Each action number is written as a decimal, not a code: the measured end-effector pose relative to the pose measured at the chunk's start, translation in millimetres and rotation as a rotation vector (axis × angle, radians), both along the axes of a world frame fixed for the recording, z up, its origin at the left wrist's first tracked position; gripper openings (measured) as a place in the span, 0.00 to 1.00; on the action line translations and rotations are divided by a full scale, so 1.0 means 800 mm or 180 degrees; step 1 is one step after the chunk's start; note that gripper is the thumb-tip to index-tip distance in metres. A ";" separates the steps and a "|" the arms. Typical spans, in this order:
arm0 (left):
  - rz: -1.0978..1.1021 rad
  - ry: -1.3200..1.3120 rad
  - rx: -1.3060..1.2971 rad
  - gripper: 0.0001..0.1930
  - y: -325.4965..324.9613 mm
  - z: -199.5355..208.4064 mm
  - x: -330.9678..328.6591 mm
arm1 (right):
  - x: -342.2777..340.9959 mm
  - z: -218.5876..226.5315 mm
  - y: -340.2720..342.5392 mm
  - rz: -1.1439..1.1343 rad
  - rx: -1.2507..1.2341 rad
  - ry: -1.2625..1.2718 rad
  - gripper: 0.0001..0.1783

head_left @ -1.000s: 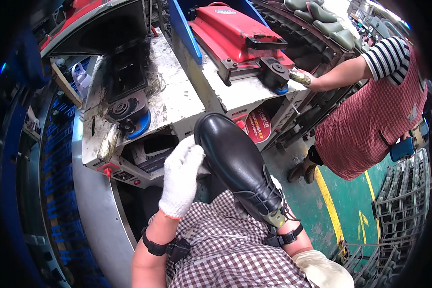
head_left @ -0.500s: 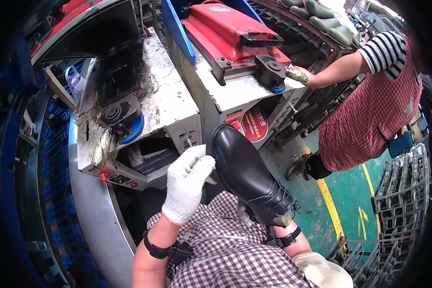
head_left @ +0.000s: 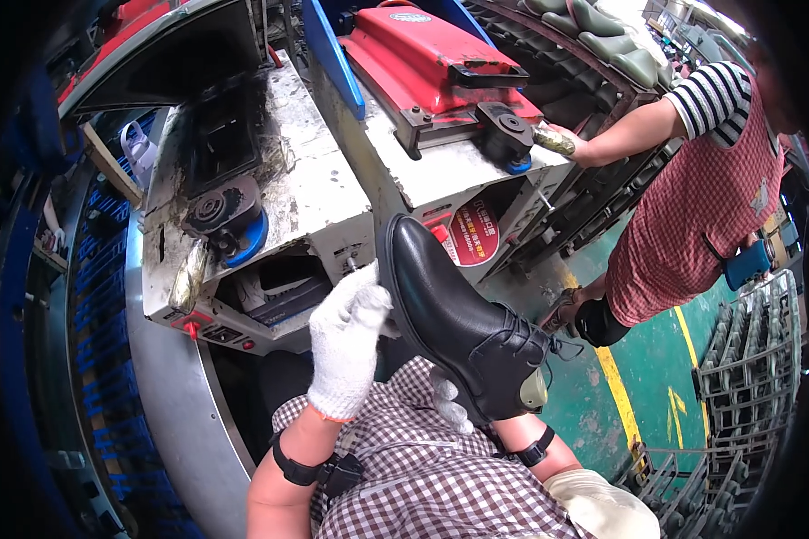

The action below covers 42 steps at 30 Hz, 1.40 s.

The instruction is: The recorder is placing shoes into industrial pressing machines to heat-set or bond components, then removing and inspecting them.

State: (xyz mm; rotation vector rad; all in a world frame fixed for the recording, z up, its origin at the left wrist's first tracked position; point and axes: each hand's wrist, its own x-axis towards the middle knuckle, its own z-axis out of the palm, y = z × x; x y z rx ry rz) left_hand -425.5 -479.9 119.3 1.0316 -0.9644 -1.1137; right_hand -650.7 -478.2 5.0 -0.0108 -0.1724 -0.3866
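Observation:
A black leather lace-up shoe [head_left: 440, 296] is held up before my checked apron, toe up and to the left, side and sole edge showing. A pale greenish last [head_left: 533, 391] shows at its ankle opening. My right hand [head_left: 449, 404], in a white glove, grips the shoe from below near the heel; the shoe hides most of it. My left hand [head_left: 344, 346], in a white knit glove, has its fingers pressed together against the sole edge near the toe. Whatever lies between those fingers, if anything, is hidden.
Two white machine cabinets [head_left: 324, 180] stand ahead, one with a red cover [head_left: 431, 58]. Dark round machine heads [head_left: 223, 211] jut from their fronts. Another person in a red checked apron [head_left: 683, 234] stands at the right, one hand on a wrapped handle. Metal racks [head_left: 751, 341] line the right.
The shoe has turned and shifted slightly left, bringing its side and sole edge into view. Fingers of my right hand now show under it. My left hand has moved slightly left along with it.

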 end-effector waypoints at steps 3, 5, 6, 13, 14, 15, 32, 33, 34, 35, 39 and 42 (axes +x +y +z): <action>0.0069 -0.0034 -0.0194 0.20 0.001 0.008 -0.006 | -0.002 0.002 0.002 -0.0197 0.0022 0.0173 0.43; 0.0110 -0.0068 -0.0170 0.20 0.000 0.010 -0.006 | -0.004 -0.004 0.002 -0.0243 -0.0135 0.0257 0.43; 0.0101 -0.0032 -0.0186 0.20 -0.002 0.008 -0.004 | -0.002 -0.009 0.001 -0.0150 -0.0201 0.0179 0.43; 0.0150 -0.0158 -0.0272 0.18 -0.001 0.006 0.004 | 0.008 -0.021 0.001 0.0351 0.0016 -0.0234 0.44; 0.0156 -0.0164 -0.0265 0.18 -0.003 0.007 0.004 | 0.008 -0.018 -0.001 0.0357 0.0022 -0.0240 0.44; 0.0182 -0.0077 -0.0255 0.18 -0.006 0.008 0.002 | 0.008 -0.010 -0.001 0.0322 0.0052 -0.0201 0.44; -0.0333 0.0947 -0.0556 0.34 -0.014 -0.053 0.005 | 0.013 -0.030 -0.016 0.0157 0.0290 -0.0002 0.45; -0.0267 0.1037 -0.0509 0.34 -0.010 -0.052 0.006 | 0.027 -0.031 -0.016 0.0377 0.0249 -0.0555 0.48; -0.0197 0.1121 -0.0455 0.33 -0.007 -0.052 0.008 | 0.025 -0.031 -0.013 0.0357 0.0281 -0.0549 0.48; -0.0105 0.1068 -0.0430 0.33 -0.007 -0.055 0.012 | 0.022 -0.030 -0.014 0.0332 0.0473 -0.0232 0.50; 0.0118 0.0776 -0.0589 0.34 -0.007 -0.073 0.029 | 0.024 -0.012 -0.013 0.0005 0.0216 0.0557 0.41; 0.0068 0.0902 -0.0637 0.33 -0.006 -0.071 0.031 | 0.026 -0.007 -0.013 -0.0288 0.0299 0.0963 0.29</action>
